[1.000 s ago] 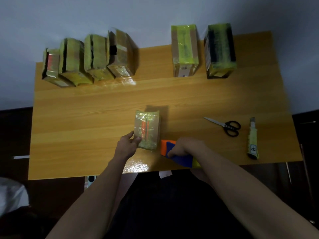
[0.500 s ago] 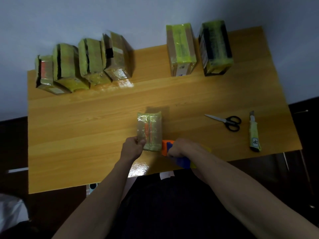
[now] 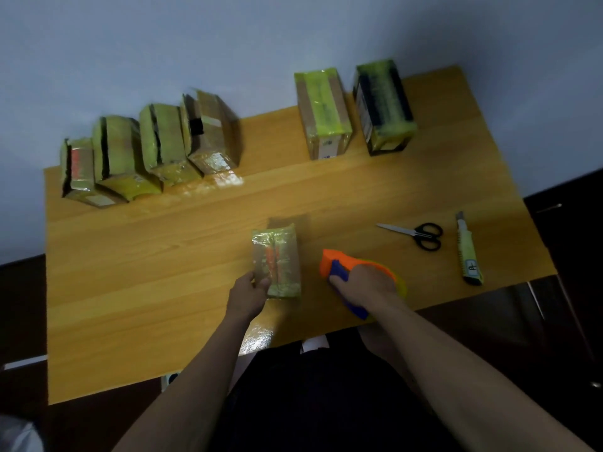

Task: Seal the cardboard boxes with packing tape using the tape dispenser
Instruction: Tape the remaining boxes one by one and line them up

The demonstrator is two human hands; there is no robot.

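Wooden table (image 3: 130, 288) against a pale wall. Along the far edge, four taped boxes (image 3: 146, 151) side by side at left, two more (image 3: 354, 109) at right. Near the front edge, a small taped box (image 3: 277, 259), pinched at its near left corner by the left hand (image 3: 248, 295). Just right of it, apart, an orange and blue dispenser (image 3: 339, 265), gripped by the right hand (image 3: 365, 285). Farther right, a knife (image 3: 468, 252), then scissors (image 3: 414, 233).

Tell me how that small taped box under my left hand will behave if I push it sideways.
The small box stands taller than wide, so it may tip. Its glossy tape wrap probably slides easily on the smooth table. The left hand gripping its corner should steady it.
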